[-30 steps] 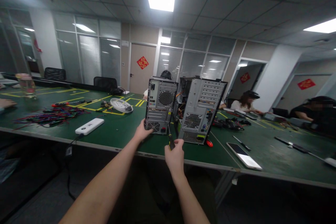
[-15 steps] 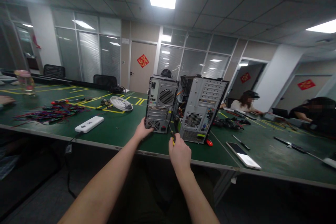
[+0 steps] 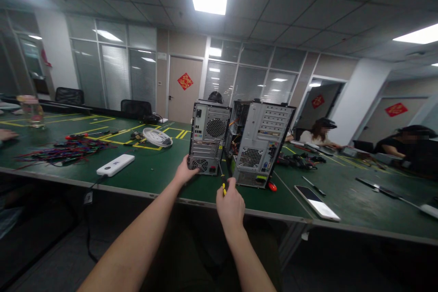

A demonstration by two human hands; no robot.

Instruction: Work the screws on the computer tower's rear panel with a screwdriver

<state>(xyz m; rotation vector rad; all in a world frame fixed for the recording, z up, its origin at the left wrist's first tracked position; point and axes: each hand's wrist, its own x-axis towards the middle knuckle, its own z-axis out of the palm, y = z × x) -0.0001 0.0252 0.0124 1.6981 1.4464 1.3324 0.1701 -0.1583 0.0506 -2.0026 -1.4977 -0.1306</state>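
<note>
Two computer cases stand upright side by side, their back panels toward me. My left hand (image 3: 185, 170) grips the lower left edge of the smaller computer case (image 3: 208, 151), thumb on its back panel near the bottom fan grille. My right hand (image 3: 232, 201) is closed round a screwdriver (image 3: 224, 187) with a yellow and black handle. Its thin shaft points up at the lower right edge of the smaller case; I cannot tell whether the tip touches a screw. Right of it is the larger computer case (image 3: 265, 146), its left side open with wires showing inside.
On the green table (image 3: 143, 178) lie a white power bank (image 3: 115, 165), a bundle of coloured cables (image 3: 65, 151), a white round basket (image 3: 157, 137), a phone (image 3: 316, 202) and a red-tipped tool (image 3: 272, 186). Black cables (image 3: 301, 160) lie to the right. Other people sit at the far right.
My right hand and the screwdriver have shifted slightly left and down, showing more of the handle. My left hand keeps its hold on the smaller case.
</note>
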